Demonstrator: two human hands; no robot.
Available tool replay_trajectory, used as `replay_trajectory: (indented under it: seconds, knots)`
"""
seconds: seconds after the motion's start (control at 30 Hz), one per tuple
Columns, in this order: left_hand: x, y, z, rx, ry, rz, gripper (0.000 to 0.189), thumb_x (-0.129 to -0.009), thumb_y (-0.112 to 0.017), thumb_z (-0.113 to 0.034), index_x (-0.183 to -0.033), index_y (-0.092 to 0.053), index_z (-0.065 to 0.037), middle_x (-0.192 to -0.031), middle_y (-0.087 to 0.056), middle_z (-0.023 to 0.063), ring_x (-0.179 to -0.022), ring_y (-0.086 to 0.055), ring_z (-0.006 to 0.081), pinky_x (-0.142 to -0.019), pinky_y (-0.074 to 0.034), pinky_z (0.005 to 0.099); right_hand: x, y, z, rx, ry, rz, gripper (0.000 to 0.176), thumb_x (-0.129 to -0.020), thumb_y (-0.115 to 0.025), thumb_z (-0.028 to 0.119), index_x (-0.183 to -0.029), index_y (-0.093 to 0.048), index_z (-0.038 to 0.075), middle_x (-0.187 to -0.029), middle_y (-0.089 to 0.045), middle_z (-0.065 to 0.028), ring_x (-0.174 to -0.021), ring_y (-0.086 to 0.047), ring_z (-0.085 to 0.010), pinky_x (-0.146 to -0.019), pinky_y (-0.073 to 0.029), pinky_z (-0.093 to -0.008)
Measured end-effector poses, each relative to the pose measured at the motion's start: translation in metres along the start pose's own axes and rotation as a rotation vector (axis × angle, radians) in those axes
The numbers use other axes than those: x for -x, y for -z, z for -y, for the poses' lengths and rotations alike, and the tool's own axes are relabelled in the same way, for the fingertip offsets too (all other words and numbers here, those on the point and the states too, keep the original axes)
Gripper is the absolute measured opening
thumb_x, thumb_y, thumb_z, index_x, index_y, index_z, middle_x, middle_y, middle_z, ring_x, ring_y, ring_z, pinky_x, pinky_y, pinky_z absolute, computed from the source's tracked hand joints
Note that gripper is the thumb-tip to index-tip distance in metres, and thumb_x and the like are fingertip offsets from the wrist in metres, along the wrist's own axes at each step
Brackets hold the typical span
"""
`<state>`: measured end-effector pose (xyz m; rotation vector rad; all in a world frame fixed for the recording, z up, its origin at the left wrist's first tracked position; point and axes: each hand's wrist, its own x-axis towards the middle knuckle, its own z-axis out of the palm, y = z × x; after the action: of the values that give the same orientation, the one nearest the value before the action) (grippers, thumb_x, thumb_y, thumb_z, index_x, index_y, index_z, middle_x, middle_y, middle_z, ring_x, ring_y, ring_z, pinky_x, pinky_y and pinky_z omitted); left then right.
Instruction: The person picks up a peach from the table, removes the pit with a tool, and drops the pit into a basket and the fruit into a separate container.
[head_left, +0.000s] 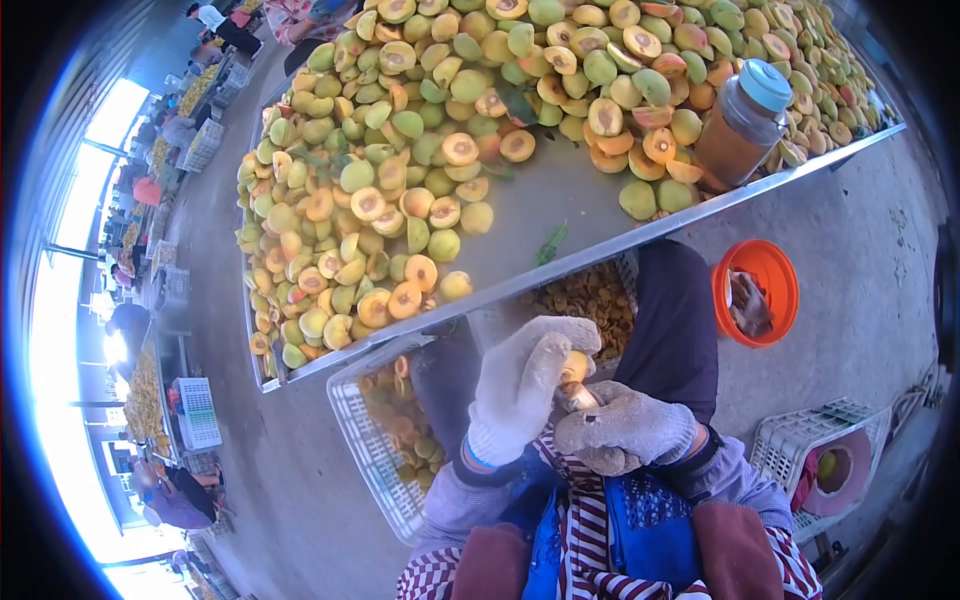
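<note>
Both my hands wear pale knitted gloves and meet above my lap. My left hand [525, 385] is closed round a yellow apricot piece [574, 367] between thumb and fingers. Touching it from the right is my right hand [630, 425], its fingers curled, with a cream-brown piece [579, 398] at its fingertips. Whether a small tool is inside the right glove is hidden. Beyond the hands, a heap of halved apricots [400, 180], green, yellow and blushed red, covers much of the metal table [560, 200]. Some halves show their pits.
A lidded jar of brown liquid [740, 125] stands on the table's right edge. On the floor are an orange bucket [790, 295], a white crate of apricot halves [350, 400] and another crate [820, 425]. Brown pits [600, 290] lie under the table. Other people work at the left.
</note>
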<state>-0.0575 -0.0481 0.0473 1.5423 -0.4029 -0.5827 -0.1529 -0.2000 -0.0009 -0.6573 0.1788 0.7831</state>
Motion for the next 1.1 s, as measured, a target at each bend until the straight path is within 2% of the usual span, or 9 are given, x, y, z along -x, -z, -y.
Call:
replay_trajectory:
  seconds: [0.1,0.23,0.5,0.57,0.67,0.8,0.87,0.93,1.1]
  knots:
    - [-0.002,0.004,0.004,-0.064,-0.001,0.049,0.030,-0.101,-0.054,-0.021,-0.113,-0.067,0.003,-0.098,-0.071,0.0136,-0.083,-0.069,0.0209,-0.076,-0.054,0.0314,0.000,0.012,-0.012,-0.275,0.027,0.162,0.033,-0.097,-0.067,0.024,-0.118,-0.061,-0.001,-0.073,-0.063,-0.0034,-0.051,-0.055,-0.0089,-0.041,-0.038,-0.0225]
    - [-0.010,0.006,0.010,-0.358,-0.458,0.092,0.028,-0.097,-0.059,-0.023,-0.108,-0.068,0.001,-0.098,-0.071,0.0157,-0.081,-0.071,0.0270,-0.072,-0.055,0.0339,-0.002,0.023,-0.028,-0.277,-0.019,0.134,0.036,-0.096,-0.068,0.020,-0.122,-0.060,-0.003,-0.081,-0.066,-0.0066,-0.056,-0.059,-0.0108,-0.044,-0.043,-0.0224]
    - [-0.007,0.000,0.035,-0.199,-0.715,0.109,0.039,-0.098,-0.062,-0.038,-0.106,-0.068,0.000,-0.099,-0.070,0.0172,-0.078,-0.070,0.0287,-0.068,-0.056,0.0360,-0.001,0.038,-0.050,-0.566,0.027,0.250,0.042,-0.095,-0.067,0.012,-0.133,-0.056,-0.002,-0.115,-0.066,-0.0139,-0.101,-0.067,-0.0225,-0.087,-0.055,-0.0320]
    - [0.006,-0.012,0.034,0.449,-0.110,0.093,0.044,-0.104,-0.051,-0.040,-0.104,-0.064,0.002,-0.100,-0.069,0.0181,-0.080,-0.069,0.0263,-0.072,-0.056,0.0358,-0.016,0.064,-0.076,-0.283,0.104,0.366,0.043,-0.095,-0.068,0.013,-0.133,-0.056,-0.003,-0.116,-0.066,-0.0131,-0.102,-0.066,-0.0209,-0.088,-0.054,-0.0310]
    - [0.002,-0.015,0.039,0.713,0.185,0.116,0.047,-0.108,-0.041,-0.040,-0.104,-0.061,0.002,-0.101,-0.068,0.0178,-0.081,-0.068,0.0238,-0.075,-0.056,0.0355,-0.009,0.036,-0.053,-0.149,0.051,0.406,0.043,-0.094,-0.069,0.014,-0.131,-0.057,-0.003,-0.117,-0.066,-0.0111,-0.105,-0.064,-0.0177,-0.088,-0.053,-0.0286]
    - [0.007,0.023,0.008,0.302,0.062,-0.148,0.044,-0.108,-0.046,-0.038,-0.108,-0.061,0.003,-0.101,-0.067,0.0170,-0.083,-0.068,0.0226,-0.074,-0.056,0.0331,-0.009,0.023,-0.033,-0.371,0.140,0.405,0.039,-0.093,-0.070,0.017,-0.125,-0.062,-0.004,-0.113,-0.067,-0.0084,-0.104,-0.064,-0.0137,-0.086,-0.052,-0.0260]
    - [0.018,0.067,0.031,-0.209,0.026,-0.603,0.042,-0.106,-0.047,-0.038,-0.099,-0.067,-0.001,-0.090,-0.070,0.0136,-0.077,-0.068,0.0227,-0.076,-0.054,0.0328,-0.002,0.024,-0.025,-0.333,0.009,0.283,0.036,-0.094,-0.070,0.018,-0.121,-0.063,-0.004,-0.102,-0.069,-0.0063,-0.089,-0.066,-0.0112,-0.074,-0.053,-0.0233]
    - [0.025,0.106,0.000,-0.998,0.058,-0.539,0.030,-0.099,-0.057,-0.031,-0.103,-0.069,-0.003,-0.096,-0.071,0.0146,-0.083,-0.069,0.0288,-0.080,-0.054,0.0359,-0.003,0.029,-0.021,-0.211,0.018,0.277,0.035,-0.093,-0.071,0.020,-0.118,-0.063,-0.004,-0.093,-0.068,-0.0058,-0.072,-0.064,-0.0095,-0.060,-0.050,-0.0213]
    - [0.012,0.160,0.061,-1.238,-0.198,-0.480,0.025,-0.090,-0.065,-0.023,-0.109,-0.070,-0.006,-0.110,-0.069,0.0149,-0.102,-0.066,0.0344,-0.088,-0.052,0.0409,-0.014,-0.007,-0.003,-0.133,-0.127,0.073,0.016,-0.089,-0.074,0.014,-0.089,-0.062,0.003,-0.063,-0.054,0.0002,-0.045,-0.047,-0.0074,-0.039,-0.033,-0.0228]
